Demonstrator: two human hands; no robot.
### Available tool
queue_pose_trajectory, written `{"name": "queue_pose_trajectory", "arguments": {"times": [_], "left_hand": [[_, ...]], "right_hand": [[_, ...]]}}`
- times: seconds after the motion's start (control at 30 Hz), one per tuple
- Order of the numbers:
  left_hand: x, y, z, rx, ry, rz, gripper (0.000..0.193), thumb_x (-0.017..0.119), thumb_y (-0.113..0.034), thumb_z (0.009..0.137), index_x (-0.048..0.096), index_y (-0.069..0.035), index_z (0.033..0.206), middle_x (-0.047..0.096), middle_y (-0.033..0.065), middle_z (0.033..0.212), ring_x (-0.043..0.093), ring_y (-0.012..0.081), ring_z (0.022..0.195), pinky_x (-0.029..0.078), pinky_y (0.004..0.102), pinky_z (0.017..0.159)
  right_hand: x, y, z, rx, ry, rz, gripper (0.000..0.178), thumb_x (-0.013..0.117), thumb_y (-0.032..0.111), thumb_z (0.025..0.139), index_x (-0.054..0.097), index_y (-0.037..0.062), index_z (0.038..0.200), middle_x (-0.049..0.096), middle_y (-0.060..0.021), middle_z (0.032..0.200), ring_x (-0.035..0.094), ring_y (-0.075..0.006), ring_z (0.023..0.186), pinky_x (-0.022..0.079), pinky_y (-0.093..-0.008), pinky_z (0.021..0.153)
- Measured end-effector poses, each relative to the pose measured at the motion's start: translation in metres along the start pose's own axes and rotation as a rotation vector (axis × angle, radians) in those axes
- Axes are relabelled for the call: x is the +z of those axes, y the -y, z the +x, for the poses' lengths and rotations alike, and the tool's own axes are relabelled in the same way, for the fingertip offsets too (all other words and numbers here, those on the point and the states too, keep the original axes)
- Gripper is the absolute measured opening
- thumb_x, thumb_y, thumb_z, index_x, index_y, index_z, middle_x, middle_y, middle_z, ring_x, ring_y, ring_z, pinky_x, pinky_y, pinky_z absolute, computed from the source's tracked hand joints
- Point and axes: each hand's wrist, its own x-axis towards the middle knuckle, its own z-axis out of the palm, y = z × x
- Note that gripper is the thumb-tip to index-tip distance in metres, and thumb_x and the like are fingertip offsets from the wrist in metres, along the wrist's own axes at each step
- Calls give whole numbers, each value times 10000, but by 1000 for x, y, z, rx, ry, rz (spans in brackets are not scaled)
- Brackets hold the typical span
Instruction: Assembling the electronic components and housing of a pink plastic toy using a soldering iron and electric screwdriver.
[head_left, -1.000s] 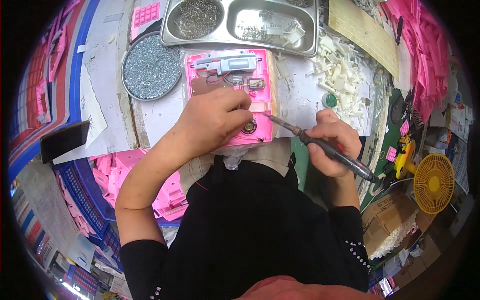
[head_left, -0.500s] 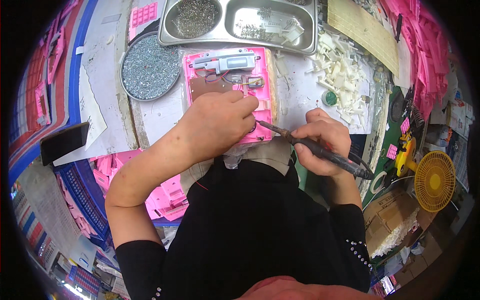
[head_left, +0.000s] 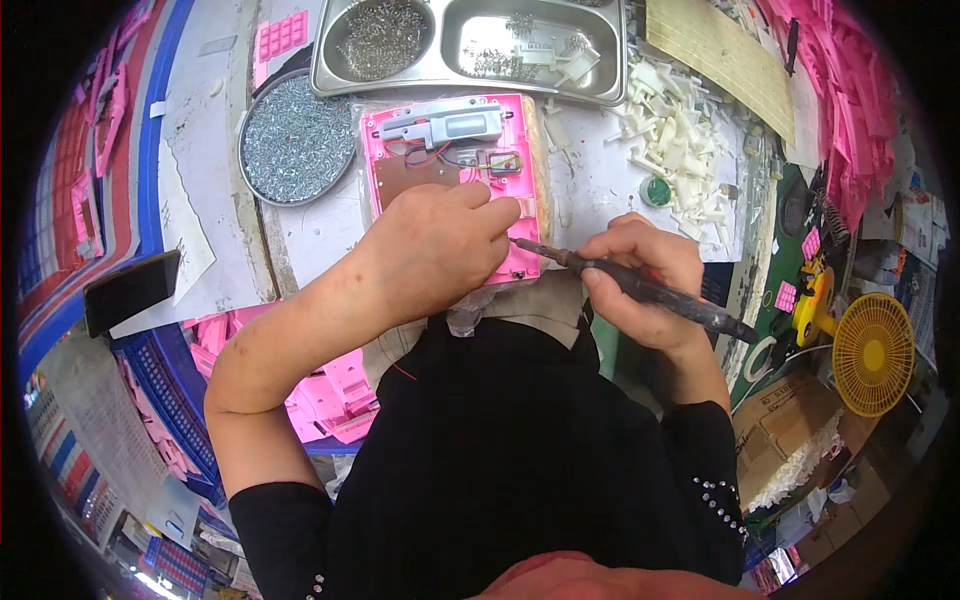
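In front of me lies a pink plastic housing [head_left: 522, 262] with its inside facing up. It holds a grey plastic mechanism [head_left: 470, 125], thin wires and a brown circuit board [head_left: 412, 176]. My left hand [head_left: 435, 245] rests over the near part of the housing, fingertips pinched together; whatever they grip is hidden beneath them. Between thumb and fingers, my right hand [head_left: 655, 265] holds a soldering iron [head_left: 665, 298] by its dark handle. The iron's tip points left and reaches the housing right beside my left fingertips. Whether it touches anything there is hard to see.
Behind the housing sits a metal tray [head_left: 440, 75] of small metal parts. A round dish [head_left: 298, 140] of screws stands left, a phone [head_left: 132, 292] farther left. White plastic pieces [head_left: 675, 150] and a small green-topped pot [head_left: 655, 191] lie right, near a yellow fan [head_left: 872, 355].
The soldering iron's handle has shifted slightly to the right and its tip stays by my left fingertips. My left hand keeps its pinch over the housing. The whole view has moved a little.
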Motion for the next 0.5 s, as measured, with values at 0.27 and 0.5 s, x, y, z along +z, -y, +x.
{"name": "queue_pose_trajectory", "arguments": {"times": [0.27,0.5], "left_hand": [[0,4,1,22,1,-2,116,653,-137,764,668,-89,868,561,33,913,609,208,854,537,344,688],[4,4,0,24,-41,-29,163,651,-116,756,697,-46,896,623,68,944,640,246,835,540,390,668]], "right_hand": [[-89,-39,-59,-28,-594,46,224,693,66,885,658,0,1096,685,-53,951,601,-99,778,473,-237,722],[-236,-82,-144,-168,-1405,-5,41,690,-13,881,671,14,904,653,-34,893,607,-133,821,497,-250,757]]}}
